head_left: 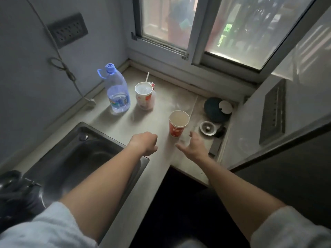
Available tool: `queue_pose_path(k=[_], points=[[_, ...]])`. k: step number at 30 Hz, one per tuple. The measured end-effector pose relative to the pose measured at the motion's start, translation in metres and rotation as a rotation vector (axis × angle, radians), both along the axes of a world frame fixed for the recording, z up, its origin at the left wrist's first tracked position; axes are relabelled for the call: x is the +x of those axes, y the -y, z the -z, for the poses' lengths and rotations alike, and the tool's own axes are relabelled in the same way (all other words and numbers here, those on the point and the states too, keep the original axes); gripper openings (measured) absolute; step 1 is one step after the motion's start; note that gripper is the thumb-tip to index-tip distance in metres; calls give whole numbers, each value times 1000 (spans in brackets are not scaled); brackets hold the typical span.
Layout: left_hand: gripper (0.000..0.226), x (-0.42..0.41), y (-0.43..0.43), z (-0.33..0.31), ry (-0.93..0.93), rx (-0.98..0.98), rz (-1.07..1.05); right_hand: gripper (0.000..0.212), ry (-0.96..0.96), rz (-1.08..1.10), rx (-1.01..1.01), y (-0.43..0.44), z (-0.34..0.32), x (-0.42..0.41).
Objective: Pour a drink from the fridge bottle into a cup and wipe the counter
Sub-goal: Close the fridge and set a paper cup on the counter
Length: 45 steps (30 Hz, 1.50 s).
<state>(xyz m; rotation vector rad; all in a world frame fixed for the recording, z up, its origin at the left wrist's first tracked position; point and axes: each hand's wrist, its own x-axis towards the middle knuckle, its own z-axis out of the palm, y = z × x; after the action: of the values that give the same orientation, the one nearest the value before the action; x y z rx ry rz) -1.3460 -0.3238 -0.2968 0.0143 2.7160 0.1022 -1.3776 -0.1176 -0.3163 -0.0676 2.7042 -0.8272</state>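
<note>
A dark sink (75, 158) is set into the counter's (161, 108) left end, and behind it near the back-left corner a capped clear bottle (118, 92) stands upright, with a lidded cup with a straw (144, 97) just beside it. The left hand (143, 143) hovers by the sink's right edge, clenched and holding nothing. The red paper cup (178, 123) stands upright mid-counter, and the right hand (192, 145), fingers spread and loose, is just beside it, near a round metal disc (207, 128) at the right edge.

Capped bottle (118, 90) — upright red cup (178, 123)
</note>
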Motion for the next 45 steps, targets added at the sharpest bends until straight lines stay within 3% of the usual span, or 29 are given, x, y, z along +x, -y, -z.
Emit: queue_pose_path(k=[5, 13, 19, 22, 25, 30, 38, 42, 45], points=[[32, -25, -1, 19, -32, -35, 37, 115, -10, 98, -129, 9, 31, -32], [29, -45, -2, 40, -4, 0, 52, 124, -106, 218, -409, 29, 55, -71], [31, -41, 7, 43, -26, 83, -48, 79, -67, 319, -600, 48, 52, -85], [37, -31, 10, 33, -122, 220, -195, 73, -49, 296, -679, 60, 39, -87], [49, -17, 11, 13, -289, 306, -361, 77, -42, 199, -701, 72, 20, -84], [63, 15, 21, -22, -545, 441, -442, 75, -97, 9, -749, 95, -25, -59], [58, 111, 54, -56, -909, 572, -647, 60, -85, -332, -827, 170, -75, 25], [65, 175, 73, -62, -983, 523, -829, 69, -95, -500, -842, 208, -84, 81], [57, 224, 86, -57, -976, 502, -939, 73, -43, -594, -843, 234, -89, 120]])
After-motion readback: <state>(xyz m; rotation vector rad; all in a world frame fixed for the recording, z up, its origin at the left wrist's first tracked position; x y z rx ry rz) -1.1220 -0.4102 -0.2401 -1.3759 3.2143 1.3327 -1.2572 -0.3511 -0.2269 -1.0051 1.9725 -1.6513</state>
